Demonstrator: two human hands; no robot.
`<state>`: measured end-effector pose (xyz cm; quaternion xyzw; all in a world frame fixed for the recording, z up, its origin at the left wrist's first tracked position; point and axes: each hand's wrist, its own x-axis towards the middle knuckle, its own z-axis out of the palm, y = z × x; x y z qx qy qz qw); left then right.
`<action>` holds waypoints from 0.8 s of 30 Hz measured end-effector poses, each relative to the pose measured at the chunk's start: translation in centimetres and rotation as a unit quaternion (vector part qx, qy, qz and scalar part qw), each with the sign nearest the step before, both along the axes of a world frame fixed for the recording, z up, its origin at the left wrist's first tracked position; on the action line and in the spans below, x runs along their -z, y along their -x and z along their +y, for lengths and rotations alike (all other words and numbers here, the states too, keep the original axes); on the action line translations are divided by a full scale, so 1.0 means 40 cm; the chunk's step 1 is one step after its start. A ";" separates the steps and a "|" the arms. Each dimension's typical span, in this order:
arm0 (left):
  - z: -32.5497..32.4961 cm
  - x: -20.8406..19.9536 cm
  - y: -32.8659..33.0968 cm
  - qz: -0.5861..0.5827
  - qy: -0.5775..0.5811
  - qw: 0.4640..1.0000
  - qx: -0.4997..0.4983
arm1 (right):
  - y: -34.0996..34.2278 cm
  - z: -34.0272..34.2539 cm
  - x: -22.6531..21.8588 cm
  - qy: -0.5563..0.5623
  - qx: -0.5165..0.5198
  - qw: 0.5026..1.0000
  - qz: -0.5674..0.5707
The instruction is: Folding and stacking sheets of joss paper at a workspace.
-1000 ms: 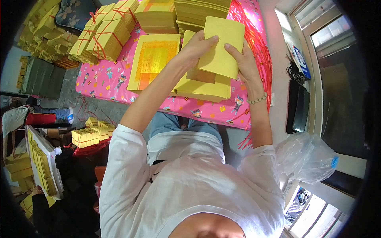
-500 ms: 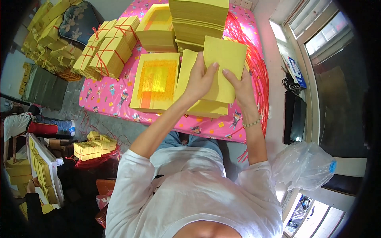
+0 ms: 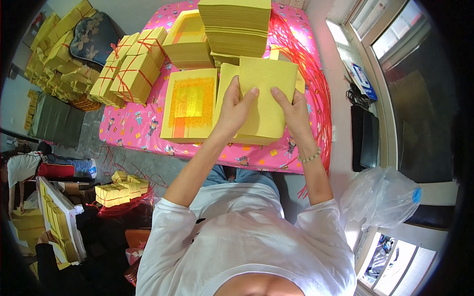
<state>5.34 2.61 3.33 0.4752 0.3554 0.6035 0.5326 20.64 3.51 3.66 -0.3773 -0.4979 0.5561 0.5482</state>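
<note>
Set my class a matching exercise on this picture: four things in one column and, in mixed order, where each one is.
Things
1. Plain yellow paper
2. Long red strings
3. Clear plastic bag
4. Dark floral cushion

Places
A. At the picture's upper left
B. Along the right side of the pink cover
C. Held by the left hand and right hand
D. At the picture's lower right

Pairs: 1-C, 2-B, 3-D, 4-A
</note>
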 end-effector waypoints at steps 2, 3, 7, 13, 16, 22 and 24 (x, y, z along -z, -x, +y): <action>-0.002 0.005 0.012 0.003 0.037 0.999 0.013 | -0.007 -0.002 0.003 0.013 -0.021 0.998 -0.056; 0.001 0.007 0.017 -0.004 0.051 0.998 0.022 | -0.007 0.005 0.004 0.017 -0.018 0.998 -0.053; -0.001 0.001 0.017 0.016 0.071 0.997 0.024 | -0.010 0.029 0.021 0.000 0.015 1.000 -0.016; -0.010 0.010 0.024 0.050 0.094 0.994 0.040 | -0.047 0.065 0.045 0.020 0.018 0.998 -0.049; -0.002 0.010 0.023 0.058 0.131 0.987 0.067 | -0.062 0.081 0.054 0.025 0.039 0.998 -0.033; 0.007 0.003 0.031 0.072 0.147 0.984 0.065 | -0.067 0.015 0.010 0.087 -0.012 0.994 -0.066; 0.012 -0.002 0.036 0.069 0.155 0.984 0.064 | -0.069 -0.009 0.013 0.131 -0.048 0.988 -0.069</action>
